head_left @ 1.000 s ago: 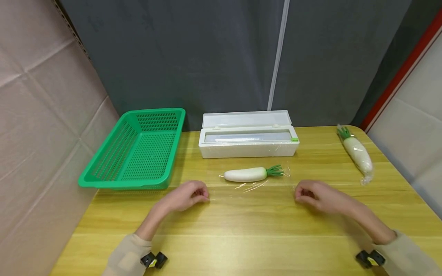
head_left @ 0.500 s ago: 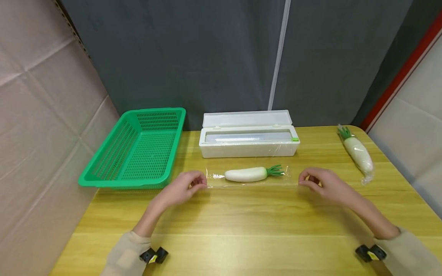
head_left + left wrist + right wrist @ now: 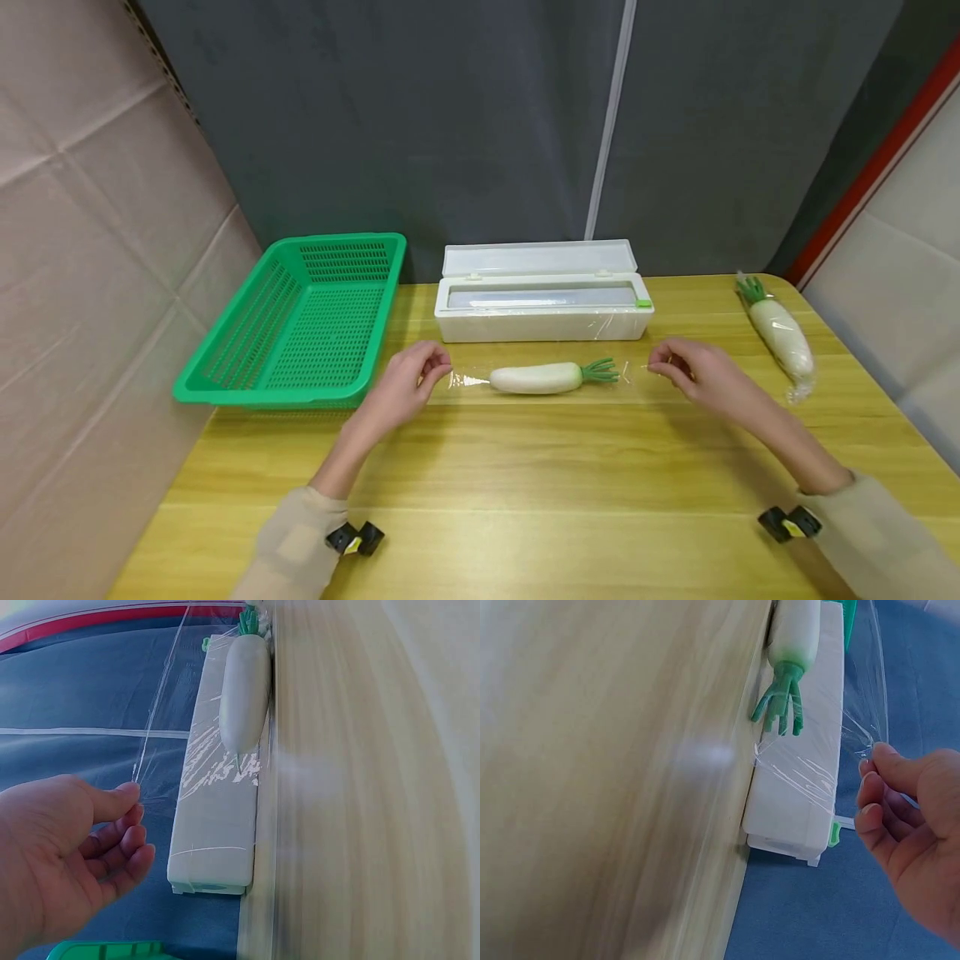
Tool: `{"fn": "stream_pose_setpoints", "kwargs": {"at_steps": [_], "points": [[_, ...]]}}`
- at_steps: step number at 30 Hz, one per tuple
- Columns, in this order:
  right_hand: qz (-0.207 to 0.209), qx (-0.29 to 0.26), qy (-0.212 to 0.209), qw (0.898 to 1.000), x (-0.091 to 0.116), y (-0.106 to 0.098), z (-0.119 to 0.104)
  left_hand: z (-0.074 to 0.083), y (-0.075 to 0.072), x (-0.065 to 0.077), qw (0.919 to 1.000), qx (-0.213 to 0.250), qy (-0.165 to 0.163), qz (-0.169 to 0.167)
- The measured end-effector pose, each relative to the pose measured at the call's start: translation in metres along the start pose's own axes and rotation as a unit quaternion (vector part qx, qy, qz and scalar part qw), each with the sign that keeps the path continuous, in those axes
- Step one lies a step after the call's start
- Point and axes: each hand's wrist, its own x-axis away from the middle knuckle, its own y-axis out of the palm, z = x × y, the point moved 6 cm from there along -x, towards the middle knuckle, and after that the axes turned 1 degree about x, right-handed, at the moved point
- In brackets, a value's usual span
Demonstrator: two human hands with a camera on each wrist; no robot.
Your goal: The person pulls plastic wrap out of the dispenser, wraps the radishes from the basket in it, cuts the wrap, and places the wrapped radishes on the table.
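Note:
A white radish (image 3: 534, 379) with green stalks lies across the table on a sheet of clear cling film (image 3: 468, 381). My left hand (image 3: 405, 377) pinches one corner of the film's near edge between thumb and forefinger, left of the radish tip. Beyond the stalks, my right hand (image 3: 693, 371) pinches the opposite corner. Both wrist views show the film edge (image 3: 156, 701) pulled taut and raised above the radish. In the right wrist view the film (image 3: 810, 769) slants down past the stalks (image 3: 784, 697).
Behind the radish stands a white cling film dispenser (image 3: 543, 327) with its lid up. A green plastic basket (image 3: 262, 397) sits at the left. At the table's (image 3: 525, 492) right lies another radish (image 3: 782, 333) wrapped in film. A dark grey curtain (image 3: 420, 125) hangs behind.
Both hands have moved away from my body, carrying the film's near edge up and forward over the radish. The radish has stayed in place.

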Motion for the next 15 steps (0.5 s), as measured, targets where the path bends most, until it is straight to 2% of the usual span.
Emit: {"fn": "stream_pose_setpoints", "kwargs": {"at_steps": [10,15], "points": [[0.029,0.033,-0.004,0.999,-0.017,0.001,0.009,-0.010,0.003,-0.016,0.9991,-0.020,-0.030,0.020],[0.026,0.038,0.015,0.999,-0.025,0.005,0.019,-0.016,0.007,-0.025,0.9982,-0.035,-0.042,0.022]]}}
